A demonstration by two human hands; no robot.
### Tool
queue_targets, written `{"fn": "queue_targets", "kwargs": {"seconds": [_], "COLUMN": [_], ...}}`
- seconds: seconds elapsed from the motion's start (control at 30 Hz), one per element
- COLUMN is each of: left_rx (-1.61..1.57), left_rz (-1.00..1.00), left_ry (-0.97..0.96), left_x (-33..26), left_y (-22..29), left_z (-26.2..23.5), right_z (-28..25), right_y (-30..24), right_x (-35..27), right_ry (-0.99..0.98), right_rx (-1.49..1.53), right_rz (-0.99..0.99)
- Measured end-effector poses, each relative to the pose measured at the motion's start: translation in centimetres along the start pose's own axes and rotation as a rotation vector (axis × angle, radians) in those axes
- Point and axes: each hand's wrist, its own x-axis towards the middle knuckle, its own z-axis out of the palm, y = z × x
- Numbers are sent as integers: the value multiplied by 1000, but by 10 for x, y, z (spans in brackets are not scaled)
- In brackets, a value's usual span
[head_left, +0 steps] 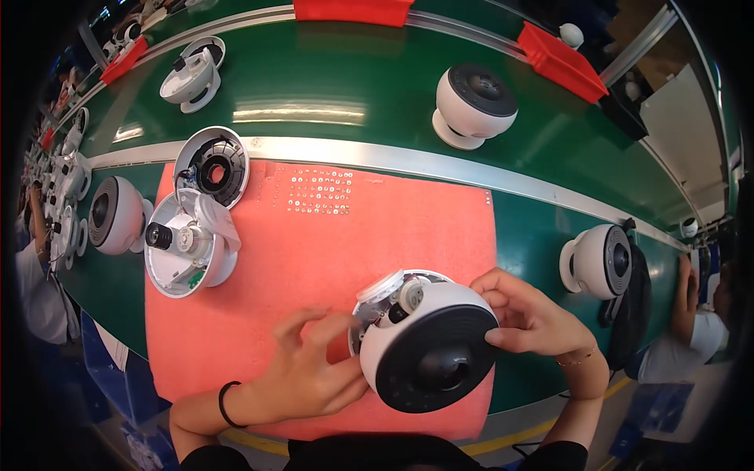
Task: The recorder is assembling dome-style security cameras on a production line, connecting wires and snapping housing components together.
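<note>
A round white security camera with a black front [437, 357] is tilted toward me over the near part of the red mat [306, 259]. Behind its front half shows the white rear shell [428, 276], with a pale round part and wiring inside. My right hand [528, 314] grips the front half at its right edge, thumb on the black face and fingers behind. On the left side, my left hand [318, 365] has its fingers apart and slightly blurred, close to the gap between the halves. Whether its fingertips touch the housing is unclear.
An opened camera [188, 243] lies on the mat's left, its cover [212, 169] behind it. Rows of small screws [320, 191] sit near the far edge. Finished-looking cameras stand at left [118, 216], right [601, 259] and beyond the metal rail [475, 106]. Red bins [561, 63] line the back.
</note>
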Motion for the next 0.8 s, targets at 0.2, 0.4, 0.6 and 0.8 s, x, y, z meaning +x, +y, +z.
{"fn": "queue_targets", "kwargs": {"seconds": [0.2,0.4,0.6,0.8], "left_rx": [-3,-299,-148,-47], "left_rz": [-184,-270,-250,-458], "left_ry": [-124,38,74,-192], "left_x": [9,15,24,37], "left_y": [4,16,17,17], "left_z": [-18,-15,-17,-36], "right_z": [2,15,11,12], "right_y": [-3,-11,2,-17], "right_x": [-2,-7,9,26], "right_ry": [43,116,182,218], "right_rx": [-44,-217,-515,-736], "right_rz": [23,14,-385,-286]}}
